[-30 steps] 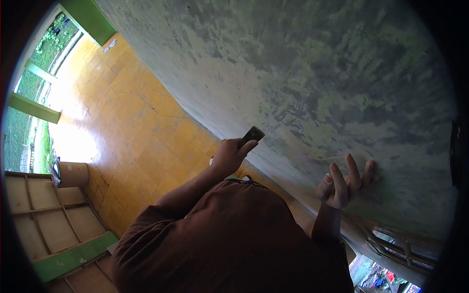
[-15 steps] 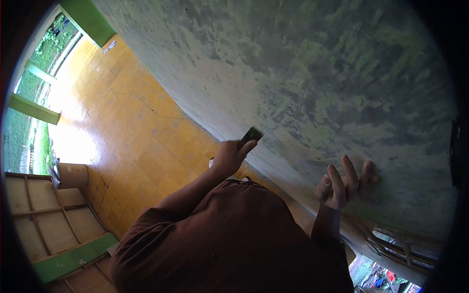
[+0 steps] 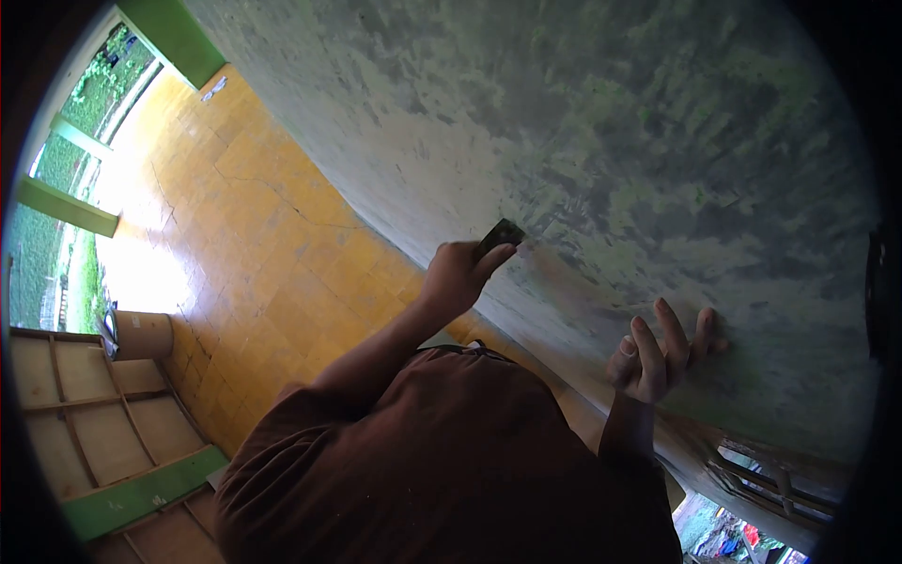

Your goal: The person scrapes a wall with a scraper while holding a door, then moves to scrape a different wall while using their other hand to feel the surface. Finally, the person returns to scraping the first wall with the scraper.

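Note:
My left hand [image 3: 456, 277] is closed round a small dark flat tool [image 3: 501, 239], with the thumb laid along it. The tool's far edge is at the mottled grey-green wall [image 3: 639, 141]; whether it presses on the surface cannot be made out. Lower on the right, my right hand [image 3: 653, 362] has its fingers spread and slightly bent beside the wall, with nothing held. A pale ring shows on one of its fingers. Part of the left palm is hidden from view.
Yellow-orange floor tiles [image 3: 272, 254] run along the wall's foot. A round brown container [image 3: 141, 336] and a wooden panel with a green strip [image 3: 141, 493] are at the left. Green posts [image 3: 70, 207] border the bright outdoors. A barred opening [image 3: 775, 484] is at lower right.
My left hand and the dark tool have moved up and to the right along the wall. My right hand has stayed in place.

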The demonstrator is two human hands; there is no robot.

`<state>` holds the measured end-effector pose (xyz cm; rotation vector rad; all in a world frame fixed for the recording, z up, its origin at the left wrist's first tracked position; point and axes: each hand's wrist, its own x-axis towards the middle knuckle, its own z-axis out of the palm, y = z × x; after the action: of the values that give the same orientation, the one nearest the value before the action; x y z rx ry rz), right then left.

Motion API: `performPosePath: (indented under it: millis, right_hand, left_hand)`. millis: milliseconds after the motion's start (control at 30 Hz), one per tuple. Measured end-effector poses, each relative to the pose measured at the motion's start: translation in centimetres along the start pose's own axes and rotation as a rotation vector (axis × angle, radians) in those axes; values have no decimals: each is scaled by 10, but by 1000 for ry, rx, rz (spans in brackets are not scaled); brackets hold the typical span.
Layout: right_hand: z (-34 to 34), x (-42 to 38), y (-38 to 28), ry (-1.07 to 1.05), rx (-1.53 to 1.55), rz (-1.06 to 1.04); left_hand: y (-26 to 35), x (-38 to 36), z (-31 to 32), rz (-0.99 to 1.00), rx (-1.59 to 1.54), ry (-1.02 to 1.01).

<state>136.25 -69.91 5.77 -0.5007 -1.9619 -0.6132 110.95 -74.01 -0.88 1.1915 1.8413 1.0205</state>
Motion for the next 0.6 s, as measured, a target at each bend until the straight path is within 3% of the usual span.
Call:
performPosePath:
  millis: [67,367,433,600]
  right_hand:
    - [3,2,2,23,-23,-15]
    - [3,-4,2,35,47,31]
    - [4,-4,2,44,49,31]
    - [0,-5,2,12,48,38]
  left_hand:
    - [-1,2,-1,73,-37,26]
    - [-32,-26,0,-111,-11,-66]
    - [-16,-7,5,14,41,-15]
    - [2,-15,-1,92,-40,-35]
